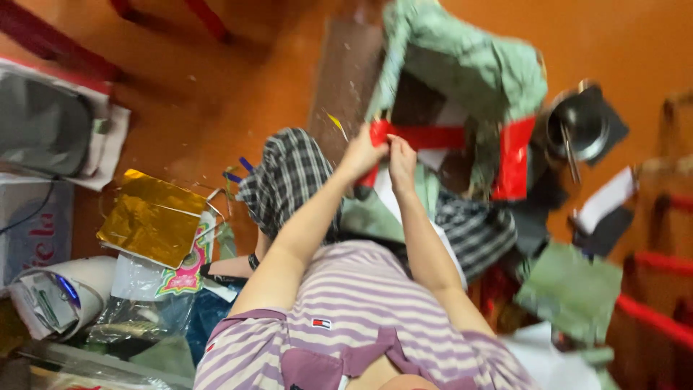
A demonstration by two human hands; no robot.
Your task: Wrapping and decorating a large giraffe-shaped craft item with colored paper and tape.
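Both my hands pinch a red foil strip on a green paper frame.

Near me, my left hand (364, 153) and right hand (401, 160) grip the glossy red strip (426, 137), which runs along the crinkled green frame (469, 61) just beyond. Clutter crowds both sides: gold foil sheet (151, 217) left, metal pot (581, 123) right; bare orange floor (238, 87) opens farther off.

Open orange floor (216, 101) lies to the left of and beyond the hands, giving free passage there as far as the gold foil sheet (153, 217). Straight ahead, the green paper frame (469, 61) with its red strip (426, 137) blocks the way, and a dark metal pot (577, 123) stands just beside it on the right. Nearer in, the checked cloth (289, 177), green paper sheets (570, 289) and scraps crowd the floor on both sides of the arms.
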